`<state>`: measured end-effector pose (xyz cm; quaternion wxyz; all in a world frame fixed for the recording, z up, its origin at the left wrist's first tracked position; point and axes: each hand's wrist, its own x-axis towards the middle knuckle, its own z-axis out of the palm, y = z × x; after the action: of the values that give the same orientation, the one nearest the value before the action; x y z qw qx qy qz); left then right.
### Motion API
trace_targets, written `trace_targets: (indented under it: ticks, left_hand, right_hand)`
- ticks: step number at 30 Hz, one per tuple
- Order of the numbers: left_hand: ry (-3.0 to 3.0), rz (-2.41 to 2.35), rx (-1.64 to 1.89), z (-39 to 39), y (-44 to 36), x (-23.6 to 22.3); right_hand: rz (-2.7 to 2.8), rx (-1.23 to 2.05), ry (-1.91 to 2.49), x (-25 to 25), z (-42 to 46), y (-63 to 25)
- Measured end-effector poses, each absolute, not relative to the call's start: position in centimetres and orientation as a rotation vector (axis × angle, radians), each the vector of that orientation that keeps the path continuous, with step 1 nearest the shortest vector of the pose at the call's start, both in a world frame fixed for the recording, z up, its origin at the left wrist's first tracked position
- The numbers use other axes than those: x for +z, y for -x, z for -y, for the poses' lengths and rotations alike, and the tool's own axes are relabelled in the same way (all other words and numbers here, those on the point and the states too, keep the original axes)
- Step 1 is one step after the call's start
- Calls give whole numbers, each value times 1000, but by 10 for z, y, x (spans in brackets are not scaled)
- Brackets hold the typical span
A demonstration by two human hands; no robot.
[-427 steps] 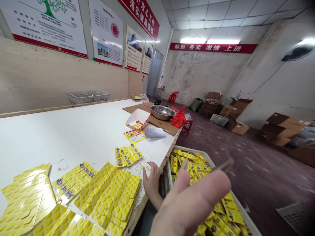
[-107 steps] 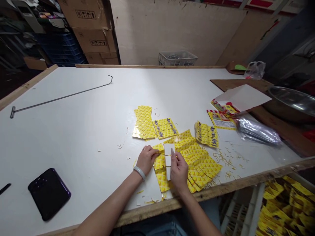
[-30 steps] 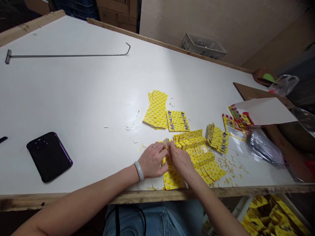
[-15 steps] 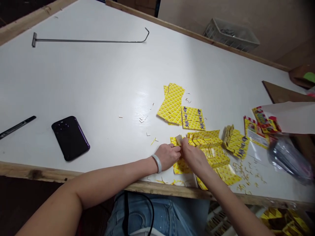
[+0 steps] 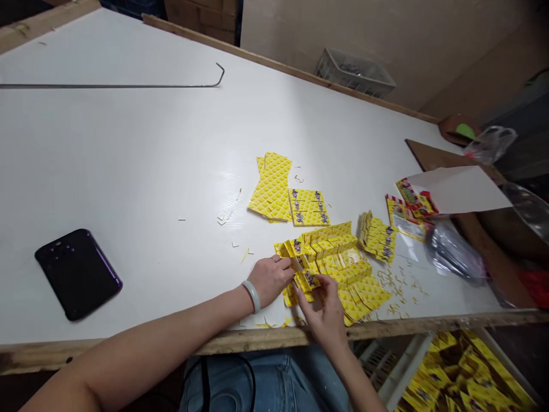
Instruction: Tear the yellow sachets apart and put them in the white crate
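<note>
Near the table's front edge, my left hand has its fingers curled against the left side of a folded yellow printed card with dark blue figures. My right hand pinches the card's lower right corner between thumb and fingers. Just right of my hands lie rows of folded yellow cards, standing in pleats. Behind them are a flat yellow card with blue figures and a stack of flat yellow patterned sheets. Another folded bundle sits farther right.
A black phone lies at left, a thin hooked metal rod at the back. Yellow scraps litter the right front. Red-and-yellow packets and a plastic bag are at right. A crate of yellow pieces stands below.
The view has shifted right. My right hand has opened out from beside my left hand and moved to the card's lower corner; the card's printed, folded sections now show.
</note>
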<state>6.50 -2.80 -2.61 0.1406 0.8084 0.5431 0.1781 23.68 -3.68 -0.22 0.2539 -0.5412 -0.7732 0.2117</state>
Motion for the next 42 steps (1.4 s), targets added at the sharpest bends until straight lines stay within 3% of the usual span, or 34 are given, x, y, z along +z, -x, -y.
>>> trace_targets:
  ticks: [13, 20, 34, 40, 42]
  left_hand:
    - [-2225, -1509, 528, 32, -57, -16]
    - [-2273, -1471, 710, 31, -35, 0]
    - [-2580, -1569, 532, 36, -48, -18]
    - [-2471, -1605, 488, 35, -48, -13]
    - [-2432, -1591, 474, 34, -47, -11]
  right_hand:
    - [2360, 415, 1382, -5, 42, -227]
    - [2422, 390, 1417, -3, 44, -226]
    - [2441, 303, 1511, -3, 47, -221]
    - [2373, -105, 1576, 1, 50, -212]
    - [2402, -98, 1532, 4, 50, -213]
